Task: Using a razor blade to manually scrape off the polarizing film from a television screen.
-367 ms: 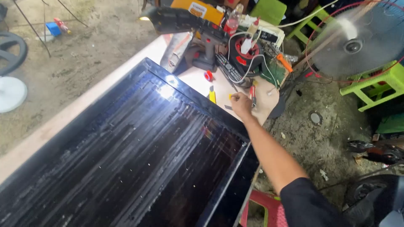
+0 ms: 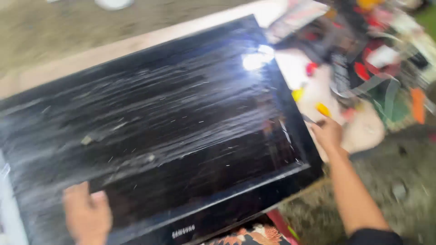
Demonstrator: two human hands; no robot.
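Your left hand (image 2: 86, 213) now comes in and lies flat and open on the TV (image 2: 172, 127) on the table (image 2: 54, 68) — your right hand (image 2: 328, 132) stays by the yellow tool (image 2: 323, 110), grip too blurry to tell.

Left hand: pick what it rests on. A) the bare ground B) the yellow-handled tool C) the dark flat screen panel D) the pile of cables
C: the left hand lies flat on the near part of the dark flat screen panel, while the right hand is off the panel's right edge, at a yellow-handled tool.
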